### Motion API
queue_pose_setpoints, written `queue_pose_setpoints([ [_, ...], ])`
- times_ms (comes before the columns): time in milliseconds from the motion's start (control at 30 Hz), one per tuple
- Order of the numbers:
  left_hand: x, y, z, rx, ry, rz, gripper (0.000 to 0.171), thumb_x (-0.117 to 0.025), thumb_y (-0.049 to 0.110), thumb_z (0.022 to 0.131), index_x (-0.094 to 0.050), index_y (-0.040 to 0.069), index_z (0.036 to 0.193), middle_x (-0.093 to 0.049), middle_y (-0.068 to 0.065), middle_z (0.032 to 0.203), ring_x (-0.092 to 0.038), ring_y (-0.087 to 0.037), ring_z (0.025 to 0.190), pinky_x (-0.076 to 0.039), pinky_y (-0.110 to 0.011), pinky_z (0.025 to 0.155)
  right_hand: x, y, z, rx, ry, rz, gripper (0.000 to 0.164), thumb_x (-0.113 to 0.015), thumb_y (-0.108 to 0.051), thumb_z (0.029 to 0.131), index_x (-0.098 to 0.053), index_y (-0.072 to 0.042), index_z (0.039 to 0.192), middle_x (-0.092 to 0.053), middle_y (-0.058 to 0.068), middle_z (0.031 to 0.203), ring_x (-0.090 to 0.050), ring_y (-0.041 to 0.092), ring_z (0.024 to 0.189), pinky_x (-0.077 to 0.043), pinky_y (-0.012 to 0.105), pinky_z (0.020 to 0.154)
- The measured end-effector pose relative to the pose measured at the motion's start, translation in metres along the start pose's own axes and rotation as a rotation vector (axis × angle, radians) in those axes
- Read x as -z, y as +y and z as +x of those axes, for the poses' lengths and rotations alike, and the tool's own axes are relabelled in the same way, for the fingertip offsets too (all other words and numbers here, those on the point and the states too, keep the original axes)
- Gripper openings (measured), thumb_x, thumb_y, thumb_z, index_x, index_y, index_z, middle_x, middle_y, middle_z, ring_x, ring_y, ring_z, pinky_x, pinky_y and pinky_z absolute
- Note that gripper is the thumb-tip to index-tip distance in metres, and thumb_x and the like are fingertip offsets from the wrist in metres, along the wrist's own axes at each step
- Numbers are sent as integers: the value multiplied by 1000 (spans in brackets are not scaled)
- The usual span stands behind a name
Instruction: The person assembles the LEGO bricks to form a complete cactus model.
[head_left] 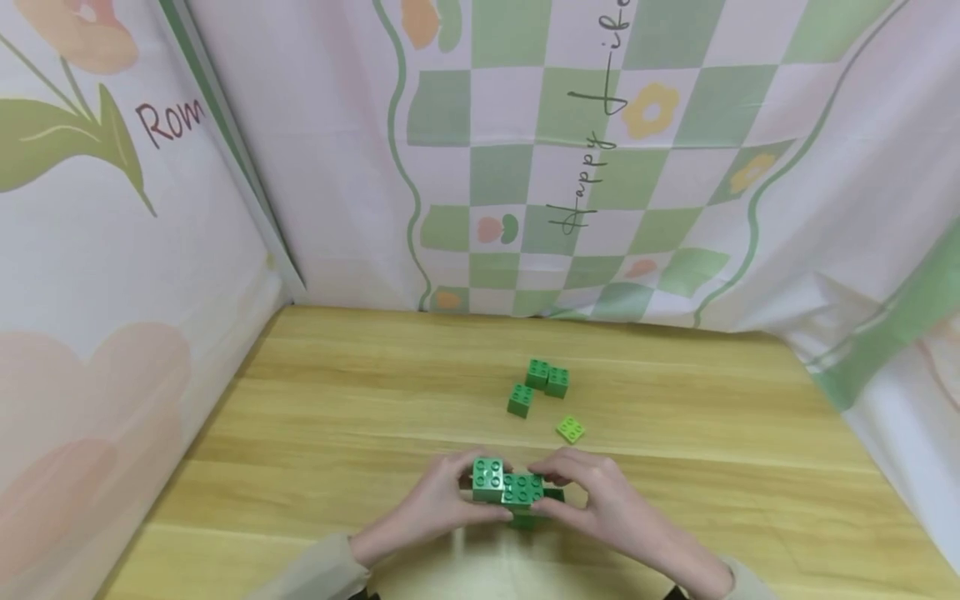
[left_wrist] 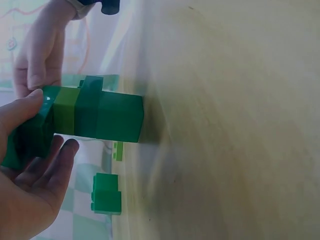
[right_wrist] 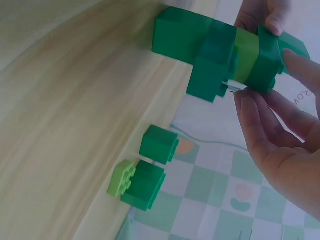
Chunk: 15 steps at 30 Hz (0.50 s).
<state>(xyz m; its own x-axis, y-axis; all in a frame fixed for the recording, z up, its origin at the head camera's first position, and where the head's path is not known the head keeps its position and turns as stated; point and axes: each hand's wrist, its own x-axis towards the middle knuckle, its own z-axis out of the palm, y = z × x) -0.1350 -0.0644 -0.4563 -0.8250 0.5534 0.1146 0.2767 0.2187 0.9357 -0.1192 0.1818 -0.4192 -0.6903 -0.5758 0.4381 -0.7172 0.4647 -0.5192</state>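
Near the front of the table stands a stack of green toy building bricks [head_left: 522,492], with a lime layer [left_wrist: 65,111] between darker green ones. A two-by-two green brick [head_left: 487,475] sits higher at its left end. My left hand [head_left: 444,498] grips that end, its thumb on one side and fingers on the other. From the right, my right hand [head_left: 600,497] pinches the upper part of the stack between thumb and fingers. In the right wrist view, a dark green brick [right_wrist: 207,80] juts out sideways below the lime layer; the bottom brick [right_wrist: 180,35] is close against the tabletop.
Beyond the hands, three small green bricks [head_left: 537,374] stand grouped on the wooden table [head_left: 337,400]. A flat lime brick [head_left: 571,429] lies nearer the right hand. Printed fabric [head_left: 345,208] hangs along the back and sides of the table.
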Motion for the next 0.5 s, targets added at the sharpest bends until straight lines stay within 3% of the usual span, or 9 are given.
queue_pose_setpoints([
  [167, -2, 0, 0, 12, -2, -42, 46, -85, 18, 74, -66, 14, 116, -73, -6, 110, -67, -1, 93, -57, -18, 85, 7, 3, 0, 0, 67, -42, 28, -80, -10, 80, -71, -6, 106, -76, 6, 98, -70, 14, 81, -61, 22, 71],
  [500, -6, -2, -1, 9, 3, -70, 53, -85, 17, 74, -64, 8, 121, -72, -7, 114, -68, -4, 98, -56, -19, 88, 21, 25, -2, -54, 120, -88, 26, -78, -2, 78, -72, -5, 103, -76, 6, 95, -71, 11, 79, -62, 25, 70],
])
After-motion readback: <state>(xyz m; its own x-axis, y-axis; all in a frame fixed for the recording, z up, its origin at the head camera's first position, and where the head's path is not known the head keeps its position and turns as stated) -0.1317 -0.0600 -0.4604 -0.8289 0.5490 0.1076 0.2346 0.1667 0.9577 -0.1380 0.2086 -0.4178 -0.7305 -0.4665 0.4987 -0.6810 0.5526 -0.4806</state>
